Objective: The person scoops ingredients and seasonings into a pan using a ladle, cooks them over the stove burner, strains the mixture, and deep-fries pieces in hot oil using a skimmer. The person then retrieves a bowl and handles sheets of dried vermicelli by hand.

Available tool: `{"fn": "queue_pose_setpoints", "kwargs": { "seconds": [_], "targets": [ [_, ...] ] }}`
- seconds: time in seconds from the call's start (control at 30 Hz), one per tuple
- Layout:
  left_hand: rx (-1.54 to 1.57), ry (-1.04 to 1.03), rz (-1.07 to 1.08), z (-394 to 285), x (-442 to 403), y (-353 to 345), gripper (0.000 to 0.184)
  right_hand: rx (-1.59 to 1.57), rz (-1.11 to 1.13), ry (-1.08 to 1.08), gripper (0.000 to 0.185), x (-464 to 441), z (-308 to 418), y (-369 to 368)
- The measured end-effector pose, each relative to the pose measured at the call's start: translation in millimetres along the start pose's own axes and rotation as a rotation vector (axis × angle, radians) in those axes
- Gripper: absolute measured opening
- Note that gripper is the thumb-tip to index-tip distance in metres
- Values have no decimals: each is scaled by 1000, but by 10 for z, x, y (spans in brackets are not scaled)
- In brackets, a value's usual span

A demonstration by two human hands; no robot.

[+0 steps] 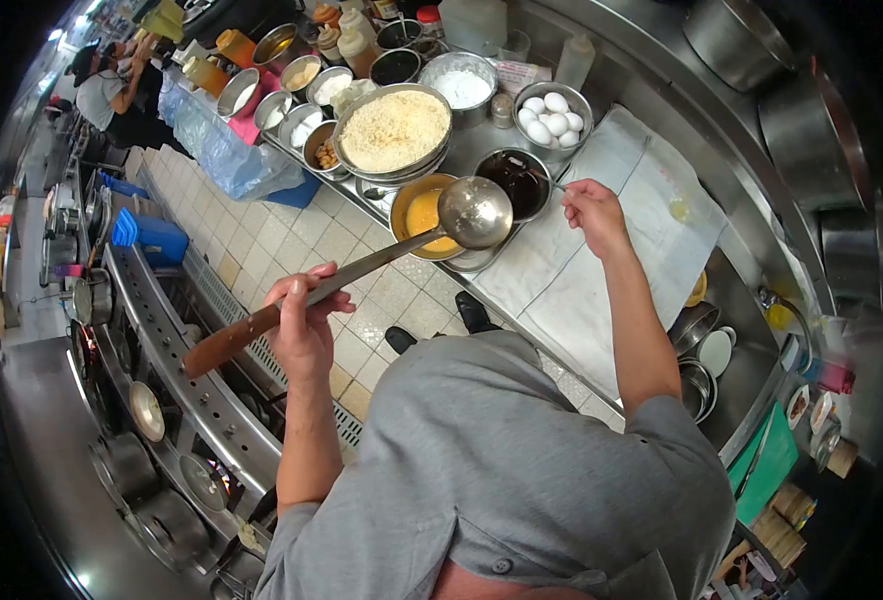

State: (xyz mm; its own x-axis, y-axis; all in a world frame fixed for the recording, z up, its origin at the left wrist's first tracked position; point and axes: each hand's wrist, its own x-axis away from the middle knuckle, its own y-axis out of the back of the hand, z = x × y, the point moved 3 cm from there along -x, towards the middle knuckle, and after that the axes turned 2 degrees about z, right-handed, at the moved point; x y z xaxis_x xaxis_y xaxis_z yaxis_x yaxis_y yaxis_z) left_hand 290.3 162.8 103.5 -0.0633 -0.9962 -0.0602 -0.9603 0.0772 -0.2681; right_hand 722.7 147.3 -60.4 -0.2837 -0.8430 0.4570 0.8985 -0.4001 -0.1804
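Note:
A long-handled metal ladle (476,212) is gripped by its handle in my left hand (304,318), its bowl over the right part of a bowl of yellow-orange liquid (423,211). My right hand (595,214) pinches the thin handle of a utensil that reaches into a steel bowl of dark sauce (514,183); the utensil's far end is hidden in the sauce. Behind these stands a large bowl of pale crumbs (395,130). White eggs (552,120) fill a steel bowl behind the dark sauce. Whether the ladle holds anything is unclear.
A white cloth (602,240) covers the counter at right, beside a sink with bowls (695,327). Bottles (357,50) and a bowl of white powder (462,82) stand at the back. Left are a stove (177,375) and a blue bin (152,237). Another person (112,97) stands far left.

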Motion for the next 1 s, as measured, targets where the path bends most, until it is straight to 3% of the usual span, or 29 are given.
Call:
{"fn": "queue_pose_setpoints", "kwargs": {
  "seconds": [0.07,0.17,0.33,0.43,0.53,0.7,0.77,0.8,0.87,0.93,1.0],
  "targets": [
    [71,27,-4,68,-40,-104,24,100,-55,249,9,142,125,-99],
    [92,49,-9,160,-103,-201,25,115,-129,379,9,142,-207,-160],
    [109,89,29,207,-183,-225,27,156,-225,335,8,220,-430,-244],
    [101,84,64,218,-215,-158,27,61,-265,429,10,236,-341,-169],
    [91,102,71,146,-240,-37,25,41,-373,337,10,135,-382,-49],
    [155,88,43,-324,-269,601,19,381,-431,125,18,37,-397,-254],
    [87,-10,46,-600,-310,1076,21,656,-608,681,18,17,-253,-412],
    [81,-31,-2,-733,-321,1344,22,658,-595,696,18,68,-110,-716],
    [35,-52,-112,-958,-359,1970,24,333,-351,458,16,308,281,-1700],
    [22,-146,-176,-1131,-429,2597,25,317,-44,532,25,398,498,-2890],
    [-42,-212,-269,-1284,-504,3163,26,343,273,302,40,43,418,-3889]
  ]
}}
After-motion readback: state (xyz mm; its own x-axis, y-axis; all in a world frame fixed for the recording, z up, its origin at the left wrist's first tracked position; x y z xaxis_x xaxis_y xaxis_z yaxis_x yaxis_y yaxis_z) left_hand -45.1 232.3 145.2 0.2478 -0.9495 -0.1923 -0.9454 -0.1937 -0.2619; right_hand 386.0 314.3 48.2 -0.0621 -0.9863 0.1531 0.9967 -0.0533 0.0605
